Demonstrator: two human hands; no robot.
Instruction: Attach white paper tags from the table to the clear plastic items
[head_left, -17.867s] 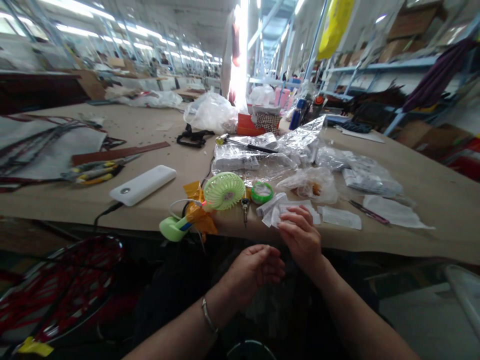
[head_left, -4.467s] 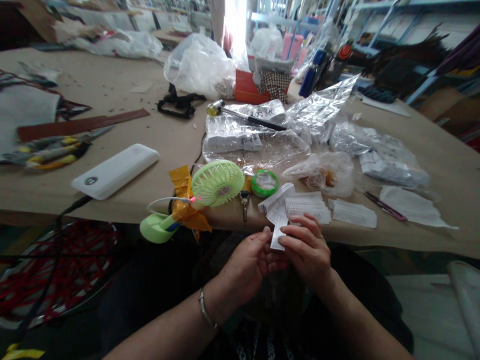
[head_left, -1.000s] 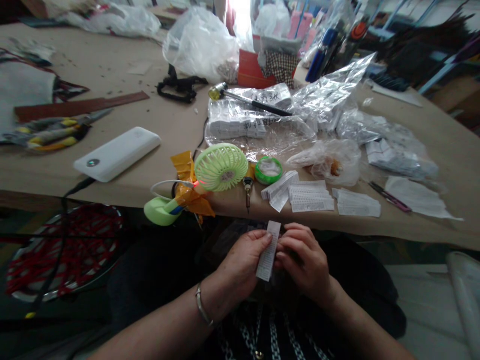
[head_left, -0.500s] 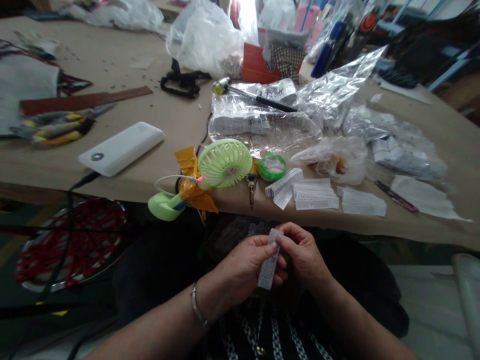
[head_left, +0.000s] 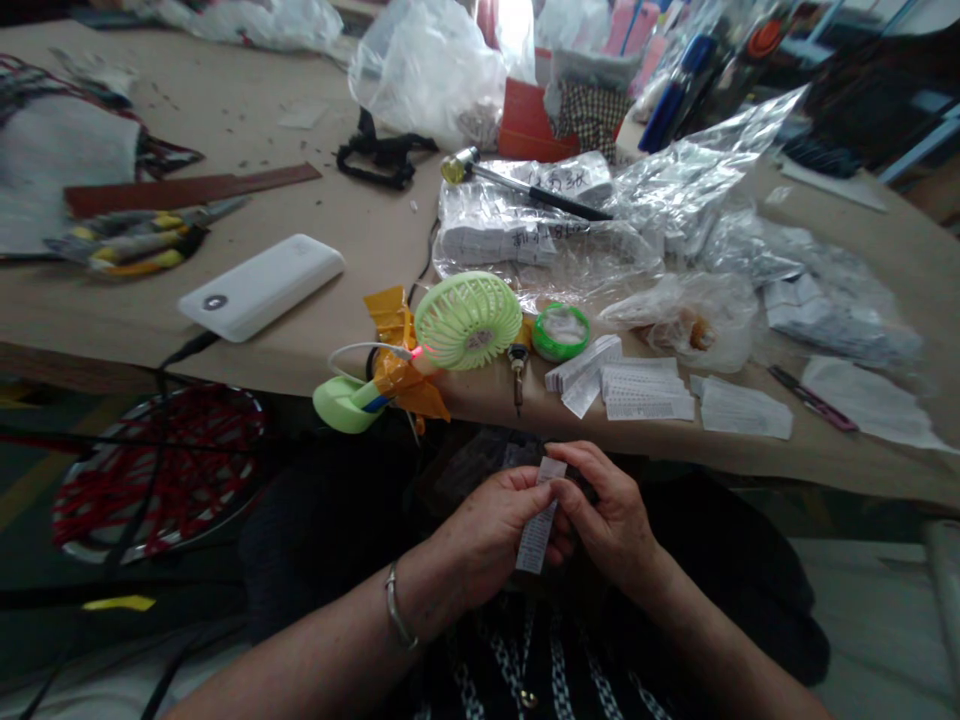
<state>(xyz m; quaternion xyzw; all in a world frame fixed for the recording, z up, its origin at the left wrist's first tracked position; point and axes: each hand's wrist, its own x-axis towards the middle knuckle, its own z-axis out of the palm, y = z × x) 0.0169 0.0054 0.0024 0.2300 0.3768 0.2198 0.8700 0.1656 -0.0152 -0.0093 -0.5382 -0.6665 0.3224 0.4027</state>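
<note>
A narrow printed label [head_left: 537, 535] is held over my lap, just below the table's front edge. My left hand [head_left: 487, 525] pinches it between thumb and fingers, with its printed lower end hanging down. My right hand [head_left: 607, 515] is closed at the label's upper end, its thumb against the edge and its index finger bent above. On the table before my hands lie a fanned stack of labels [head_left: 646, 390] and another label pile [head_left: 746, 408]. The undersides of my fingers are hidden.
A green clip fan [head_left: 469, 320] is taped at the table edge, beside a screwdriver-like tool [head_left: 517, 375] and a green tub [head_left: 561, 332]. Further off are a hammer [head_left: 532, 187] on plastic bags, a white power bank [head_left: 262, 287], pliers [head_left: 142, 240] and a pink cutter [head_left: 814, 398].
The view has shifted a little, so the table things appear further right. My right hand's fingers have lifted and spread slightly at the label's top; my left hand keeps its pinch.
</note>
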